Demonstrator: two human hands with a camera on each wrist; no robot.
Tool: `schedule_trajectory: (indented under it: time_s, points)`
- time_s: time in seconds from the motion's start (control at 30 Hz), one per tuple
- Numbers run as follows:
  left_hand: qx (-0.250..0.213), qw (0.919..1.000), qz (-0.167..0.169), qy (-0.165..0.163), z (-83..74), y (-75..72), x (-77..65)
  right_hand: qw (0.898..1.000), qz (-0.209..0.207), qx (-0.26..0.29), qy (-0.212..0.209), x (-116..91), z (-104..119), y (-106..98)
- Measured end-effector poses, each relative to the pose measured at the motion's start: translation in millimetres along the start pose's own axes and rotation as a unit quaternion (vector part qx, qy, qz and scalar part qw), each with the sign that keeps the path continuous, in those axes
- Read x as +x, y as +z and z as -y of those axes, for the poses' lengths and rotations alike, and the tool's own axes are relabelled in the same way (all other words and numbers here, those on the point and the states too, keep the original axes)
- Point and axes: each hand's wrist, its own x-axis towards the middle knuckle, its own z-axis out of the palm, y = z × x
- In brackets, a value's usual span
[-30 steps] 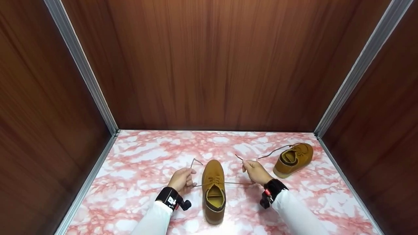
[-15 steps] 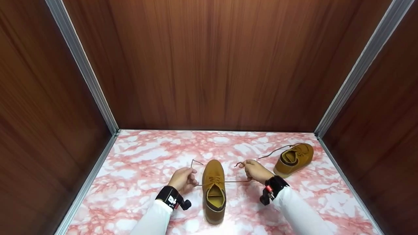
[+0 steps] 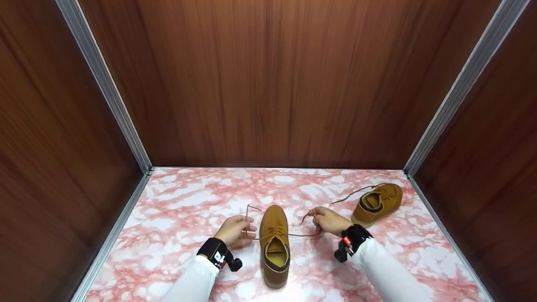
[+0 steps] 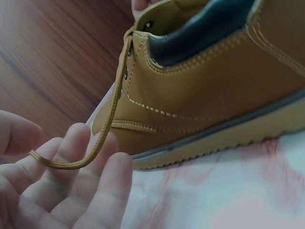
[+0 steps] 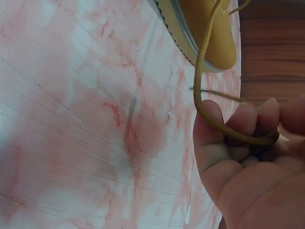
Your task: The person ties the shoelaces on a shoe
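Note:
A tan lace-up shoe (image 3: pixel 275 216) stands upright with its toe pointing away, between both hands. To its left, the left hand (image 3: pixel 235 230) pinches one shoelace (image 4: pixel 112 107) between thumb and index finger; its other fingers are spread loosely under the lace. The lace's tip rises above that hand and bends toward the toe. On the right side, the right hand (image 3: pixel 330 221) holds the other shoelace (image 5: pixel 201 57) with curled fingers, its free end drooping past the fingertips. Both laces run to the top of the shoe's eyelets and sag slightly.
A second tan shoe (image 3: pixel 390 201) lies angled at the back right, a loose lace (image 3: pixel 352 193) trailing left from it. Brown wood-grain panels (image 3: pixel 268 84) with metal edge strips (image 3: pixel 105 84) enclose the pink-and-white marbled surface (image 3: pixel 188 193) on three sides.
The right lace went taut half a second ago and now sags. Its free end has swung down from pointing up and away. The left hand's lower fingers have loosened and spread.

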Motion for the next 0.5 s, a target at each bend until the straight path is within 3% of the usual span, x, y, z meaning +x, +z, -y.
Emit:
schedule_trajectory:
  time_s: [0.23, 0.5]
  points:
    - [0.059, 0.9980, 0.021, 0.008, -5.6, -4.2, -1.5, 0.999, 0.022, -0.004, -0.040, 2.3, 1.2, -6.3]
    - [0.076, 0.9967, 0.027, -0.001, -8.9, -5.1, -3.9, 0.999, -0.015, -0.014, -0.039, 2.4, 7.9, -8.0]
